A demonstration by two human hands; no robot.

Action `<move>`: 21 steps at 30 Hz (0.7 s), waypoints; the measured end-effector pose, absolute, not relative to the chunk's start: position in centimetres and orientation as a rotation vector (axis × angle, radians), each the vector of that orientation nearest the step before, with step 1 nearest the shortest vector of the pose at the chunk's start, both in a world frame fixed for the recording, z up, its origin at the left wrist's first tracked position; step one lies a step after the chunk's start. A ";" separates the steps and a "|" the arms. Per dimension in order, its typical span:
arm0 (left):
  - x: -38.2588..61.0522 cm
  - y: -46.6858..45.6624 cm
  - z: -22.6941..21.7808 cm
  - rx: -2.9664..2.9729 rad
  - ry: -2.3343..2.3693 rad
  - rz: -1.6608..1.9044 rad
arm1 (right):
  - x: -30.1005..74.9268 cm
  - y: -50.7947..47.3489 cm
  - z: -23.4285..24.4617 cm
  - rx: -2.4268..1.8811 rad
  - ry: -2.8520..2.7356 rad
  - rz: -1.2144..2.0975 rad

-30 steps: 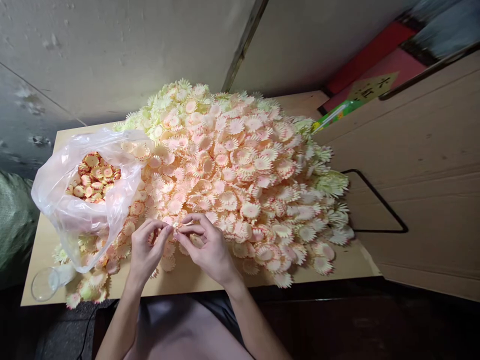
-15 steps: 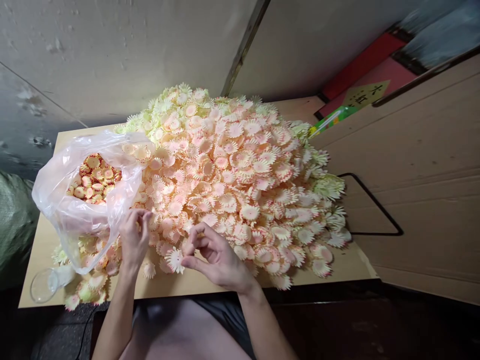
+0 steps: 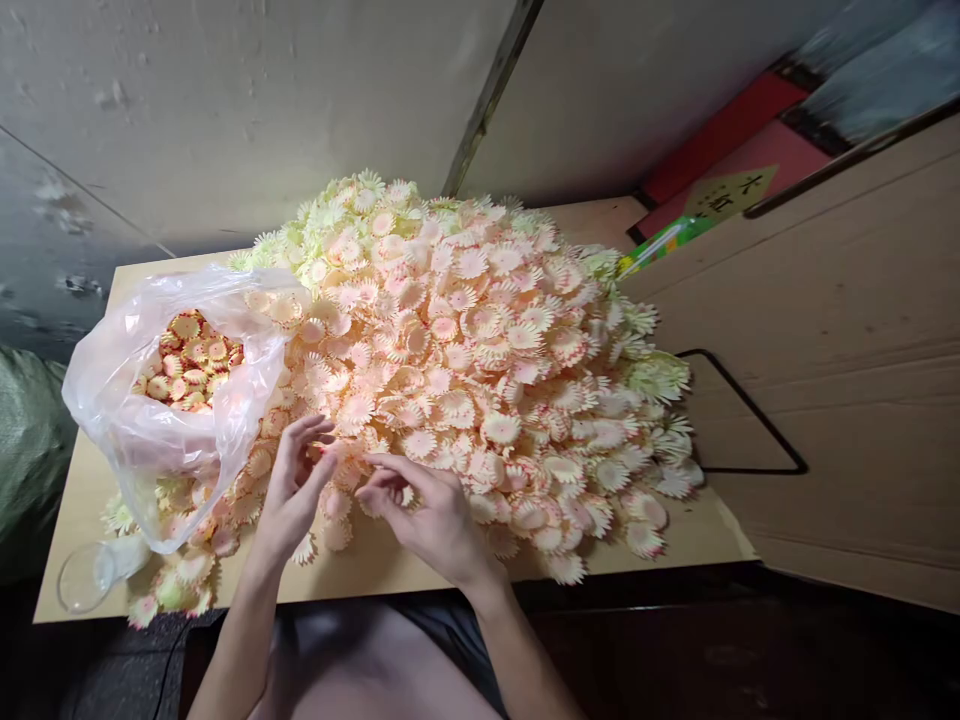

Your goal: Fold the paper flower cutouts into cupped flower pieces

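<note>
A broad heap of pale pink and white artificial flower petal discs (image 3: 457, 355) with toothed, red-tipped edges spreads before me. My left hand (image 3: 296, 485) is over the heap's near-left edge, its fingers curved and the thumb apart from them. Nothing clear shows between them. Opposite it, my right hand (image 3: 424, 510) has its fingers curled, index finger pointing left toward my left hand. White petals of a flower disc (image 3: 408, 496) show between its thumb and fingers; most of that disc is hidden. The fingertips of both hands are close but apart.
Left of the heap, an open clear plastic bag (image 3: 112, 385) holds smaller red-edged discs (image 3: 195, 355). A transparent cup (image 3: 86, 578) lies at the table's (image 3: 360, 570) near-left corner. Cardboard (image 3: 847, 380) with a black wire frame (image 3: 765, 410) borders the right side.
My left hand has moved right from beside the bag, and its fingers have spread from a pinch. My right hand has turned slightly; the white flower disc at its fingertips now shows inside its fingers.
</note>
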State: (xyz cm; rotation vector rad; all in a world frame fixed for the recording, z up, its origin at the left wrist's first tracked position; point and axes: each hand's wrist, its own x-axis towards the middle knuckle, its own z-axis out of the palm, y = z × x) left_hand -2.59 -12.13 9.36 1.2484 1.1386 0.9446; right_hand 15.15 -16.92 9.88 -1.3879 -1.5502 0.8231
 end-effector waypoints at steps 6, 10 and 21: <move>-1.5 -13.4 10.4 1.146 1.038 0.820 | 13.7 -16.5 8.3 -1.379 -1.314 0.950; -1.7 -13.4 10.0 1.373 1.157 0.885 | 14.0 -16.2 7.8 -1.390 -1.169 1.127; -1.1 -13.5 8.4 1.448 1.189 0.958 | 13.2 -16.9 7.2 -1.353 -1.006 1.160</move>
